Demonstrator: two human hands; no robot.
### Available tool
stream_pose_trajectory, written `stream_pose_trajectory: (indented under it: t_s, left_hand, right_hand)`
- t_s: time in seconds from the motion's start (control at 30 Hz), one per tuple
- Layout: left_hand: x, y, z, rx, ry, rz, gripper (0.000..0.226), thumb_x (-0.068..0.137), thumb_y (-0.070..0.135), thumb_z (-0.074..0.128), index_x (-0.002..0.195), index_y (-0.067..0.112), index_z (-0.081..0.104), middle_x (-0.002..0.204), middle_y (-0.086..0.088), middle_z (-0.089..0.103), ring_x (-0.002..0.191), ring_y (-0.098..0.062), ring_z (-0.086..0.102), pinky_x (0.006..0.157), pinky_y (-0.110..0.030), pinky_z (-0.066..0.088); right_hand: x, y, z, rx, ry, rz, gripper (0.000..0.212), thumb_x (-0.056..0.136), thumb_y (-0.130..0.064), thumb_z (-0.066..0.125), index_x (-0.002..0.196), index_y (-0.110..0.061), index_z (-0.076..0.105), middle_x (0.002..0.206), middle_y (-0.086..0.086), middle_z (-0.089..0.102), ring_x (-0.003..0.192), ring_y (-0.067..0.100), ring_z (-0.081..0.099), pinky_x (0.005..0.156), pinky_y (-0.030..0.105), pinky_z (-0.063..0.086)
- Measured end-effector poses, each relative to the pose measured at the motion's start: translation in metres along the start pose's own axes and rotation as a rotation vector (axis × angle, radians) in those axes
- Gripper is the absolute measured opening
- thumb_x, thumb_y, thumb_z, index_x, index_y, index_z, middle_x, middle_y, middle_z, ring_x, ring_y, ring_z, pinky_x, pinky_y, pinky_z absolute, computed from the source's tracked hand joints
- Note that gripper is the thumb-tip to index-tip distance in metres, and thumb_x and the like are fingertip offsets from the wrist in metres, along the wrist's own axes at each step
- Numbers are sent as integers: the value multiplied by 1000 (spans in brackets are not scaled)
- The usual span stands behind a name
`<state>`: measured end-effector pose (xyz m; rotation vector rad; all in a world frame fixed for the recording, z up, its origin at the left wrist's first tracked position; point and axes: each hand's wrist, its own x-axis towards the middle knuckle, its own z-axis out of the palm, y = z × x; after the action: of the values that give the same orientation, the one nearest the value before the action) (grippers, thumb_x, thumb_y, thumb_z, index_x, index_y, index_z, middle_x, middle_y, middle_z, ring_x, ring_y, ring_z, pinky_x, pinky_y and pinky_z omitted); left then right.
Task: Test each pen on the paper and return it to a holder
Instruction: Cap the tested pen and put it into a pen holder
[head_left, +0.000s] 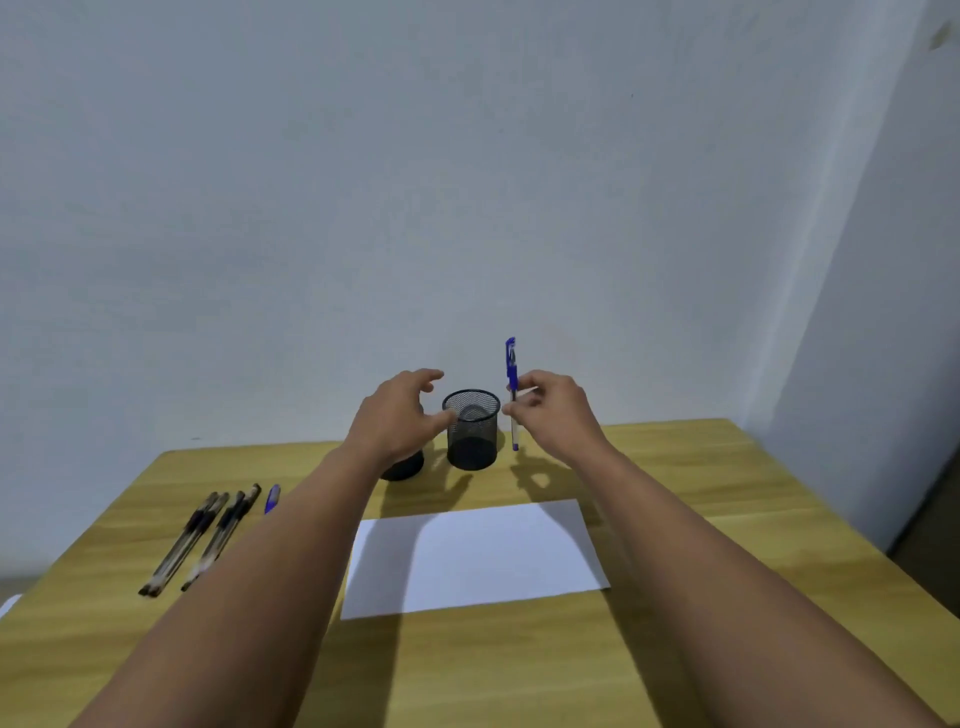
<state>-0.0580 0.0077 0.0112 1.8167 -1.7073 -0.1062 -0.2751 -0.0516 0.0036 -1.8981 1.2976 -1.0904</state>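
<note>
Holder (471, 436): black wire mesh, see-through, matt. Blue pen (512, 395): plastic, clear barrel, slight gloss. Paper (475, 558): white, smooth, matt. Table (727, 519): yellowish wood grain, smooth, faint sheen. Wall (467, 182): matt painted.

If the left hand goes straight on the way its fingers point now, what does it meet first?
Probably the mesh holder: the left hand opens toward its rim, thumb close to it. Depth is unclear, so the hand may be nearer than the holder.

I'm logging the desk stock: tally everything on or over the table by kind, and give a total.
Black pens, lying at the table's left: 4
Blue pens: 2, one lying beside the black ones, one pinched upright in the right hand
Mesh holders: 2, one in plain view, one mostly hidden behind the left hand
Paper sheets: 1
Total: 9
</note>
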Motion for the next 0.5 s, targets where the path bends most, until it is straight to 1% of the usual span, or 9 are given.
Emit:
stream_pose_trajectory:
  t_s: [0.03,0.1,0.17,0.23,0.3,0.37,0.43,0.5]
  left_hand:
    - [10,-2,9,96,-17,10,73,81,57,74,145,31,49,137,3,60,120,-20,59,102,-48,47]
    - [29,-5,26,252,-45,28,85,76,69,70,148,33,44,146,3,54,131,-23,51,105,-50,41]
    - [47,-7,40,368,-75,40,94,70,78,66,149,33,43,147,3,53,134,-23,48,104,-49,35]
    - [62,-10,50,450,-106,41,100,64,87,61,146,32,45,143,4,56,131,-23,49,101,-49,32]
    - [72,-12,58,494,-130,21,104,58,95,54,141,32,50,135,5,61,127,-22,52,98,-49,31]
    - [78,-14,63,503,-149,2,107,51,99,49,134,31,56,127,7,66,125,-22,53,99,-50,30]
    - [81,-14,68,477,-177,-9,105,50,98,51,130,31,59,123,8,68,127,-22,52,104,-53,27]
    - [83,-14,70,443,-190,-18,98,53,94,57,128,31,62,121,8,69,127,-22,51,107,-55,24]
  right_hand:
    - [11,1,0,0,10,-1,15,91,-12,80,104,-19,77,77,0,75,90,23,75,76,25,53]
    - [32,2,5,6,25,-25,13,90,-12,79,102,-17,78,78,-3,74,91,22,74,83,28,55]
    - [50,3,13,0,35,-59,8,90,-14,79,97,-16,79,81,-7,72,88,18,71,78,25,53]
    - [66,6,22,-8,50,-77,5,90,-16,78,94,-16,79,78,-9,70,81,15,67,72,25,48]
    - [78,10,33,-43,55,-70,4,89,-17,77,93,-17,78,75,-11,68,79,16,67,75,27,49]
    - [83,14,42,-120,31,-40,4,87,-19,76,87,-22,74,71,-13,65,84,21,70,81,35,56]
    - [85,20,51,-188,12,-5,14,86,-22,75,78,-27,65,69,-13,62,89,25,70,89,43,58]
    - [84,25,59,-217,9,23,19,85,-24,74,73,-29,60,70,-13,63,91,25,69,93,47,57]
